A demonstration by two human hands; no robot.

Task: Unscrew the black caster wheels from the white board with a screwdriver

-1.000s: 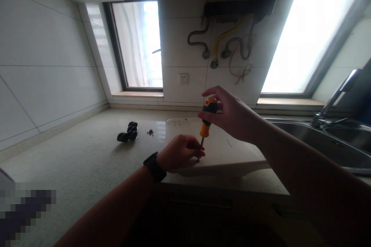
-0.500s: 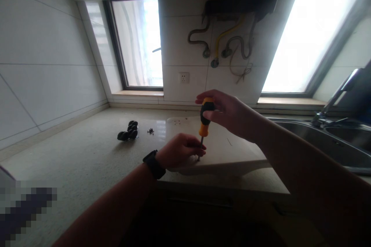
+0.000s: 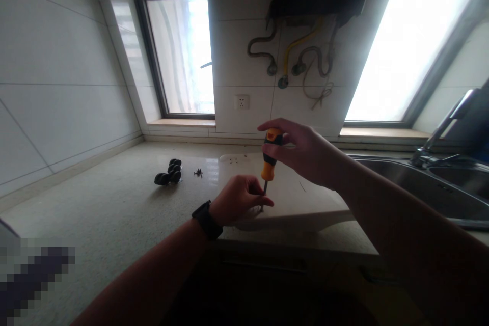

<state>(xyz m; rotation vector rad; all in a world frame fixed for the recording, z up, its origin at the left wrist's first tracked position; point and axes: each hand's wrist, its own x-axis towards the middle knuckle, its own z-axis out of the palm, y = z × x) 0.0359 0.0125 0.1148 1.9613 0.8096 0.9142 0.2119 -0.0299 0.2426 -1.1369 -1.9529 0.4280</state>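
Note:
An orange and black screwdriver (image 3: 269, 155) stands nearly upright, its tip down at the near left corner of a pale, flat panel (image 3: 301, 196). My right hand (image 3: 296, 147) is closed around its handle from above, thumb across the near side. Below it, my left hand (image 3: 244, 196), with a black watch (image 3: 208, 220) on the wrist, pinches the shaft near the tip. What the tip meets is too small to make out clearly. Several small screws (image 3: 198, 172) lie in a pile left of the panel. Beside them are several black, rounded pieces (image 3: 170, 173), likely casters.
The panel lies on a speckled counter (image 3: 126, 204). A steel sink (image 3: 385, 178) with a faucet (image 3: 431, 137) is at the right. Behind are a wall socket (image 3: 242, 102), hoses (image 3: 290, 56) under a wall unit, and two windows.
My right hand and the screwdriver handle have turned slightly. My left wrist has shifted a little to the right, with its fingers still at the shaft.

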